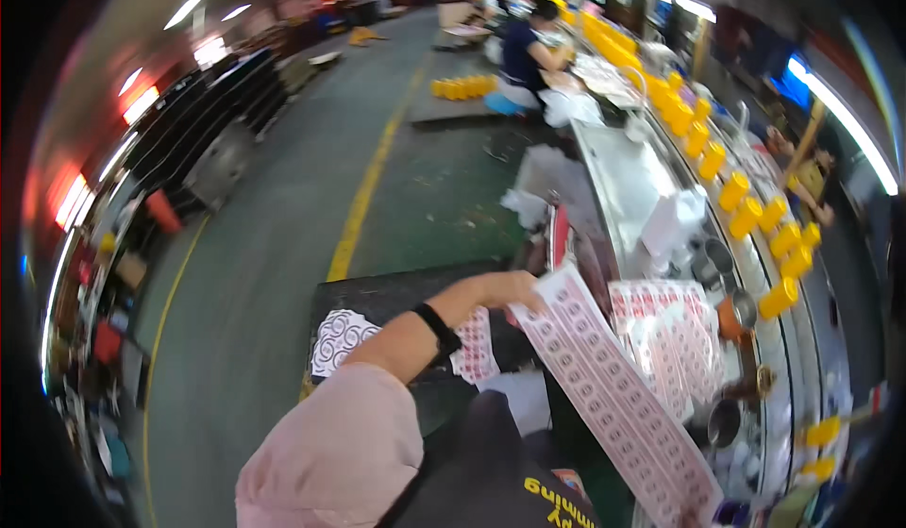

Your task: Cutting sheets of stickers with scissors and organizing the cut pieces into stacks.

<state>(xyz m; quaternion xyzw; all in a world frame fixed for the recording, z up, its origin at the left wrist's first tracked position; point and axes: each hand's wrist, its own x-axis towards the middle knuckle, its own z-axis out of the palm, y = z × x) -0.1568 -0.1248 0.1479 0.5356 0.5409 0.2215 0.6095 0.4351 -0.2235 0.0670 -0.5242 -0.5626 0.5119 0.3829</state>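
My left hand [514, 290], with a black band at the wrist and a pink sleeve, is closed on the far corner of a long decal sheet [613, 391]. The sheet is pale pink with rows of small dark round prints, and slants down toward the lower right. At its near end only a bit of my right hand [696, 517] shows at the picture's edge; its fingers are mostly hidden. To the right of the sheet, more printed sheets [665, 339] lie in a pile on the bench. Another red-patterned sheet [475, 349] lies beyond my left forearm.
A dark low table [377, 292] carries a sheet with black rings [342, 339]. Metal cups [713, 259] and a white bottle [675, 221] stand along the bench. Several yellow cylinders [746, 217] line the conveyor at right. A co-worker [528, 51] sits farther up the line.
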